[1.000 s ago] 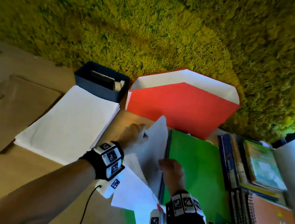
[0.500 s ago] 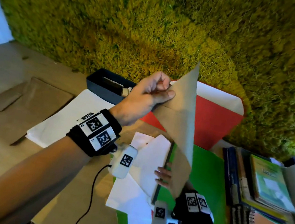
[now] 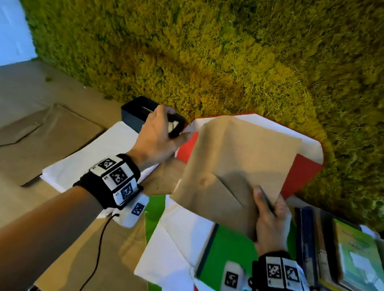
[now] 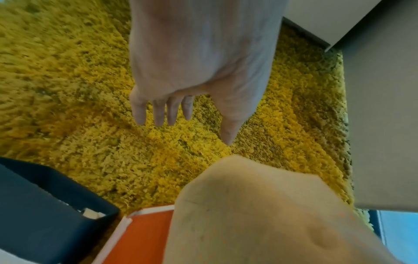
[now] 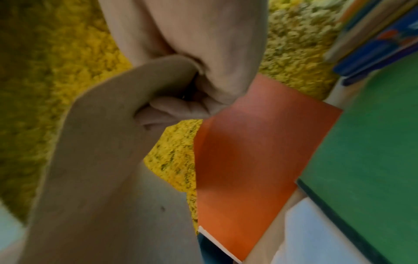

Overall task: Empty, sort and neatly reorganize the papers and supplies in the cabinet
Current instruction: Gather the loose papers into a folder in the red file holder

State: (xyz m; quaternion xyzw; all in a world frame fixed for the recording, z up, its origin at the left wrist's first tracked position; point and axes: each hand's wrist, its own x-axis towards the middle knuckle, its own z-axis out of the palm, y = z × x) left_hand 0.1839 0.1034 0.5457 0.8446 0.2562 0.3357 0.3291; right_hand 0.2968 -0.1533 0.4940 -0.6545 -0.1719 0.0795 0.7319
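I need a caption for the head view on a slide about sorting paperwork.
Right hand grips a brown envelope above the green folder while the open left hand hovers alongside.

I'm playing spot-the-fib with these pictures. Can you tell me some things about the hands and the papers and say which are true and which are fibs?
1. The right hand holds the brown envelope. True.
2. The left hand grips the brown envelope too. False: its fingers are straight and hold nothing.
3. A green folder lies under the envelope. True.
4. The red folder lies flat on the white paper stack. False: it stands against the mossy wall.
5. The dark blue box sits behind the white paper stack. True.
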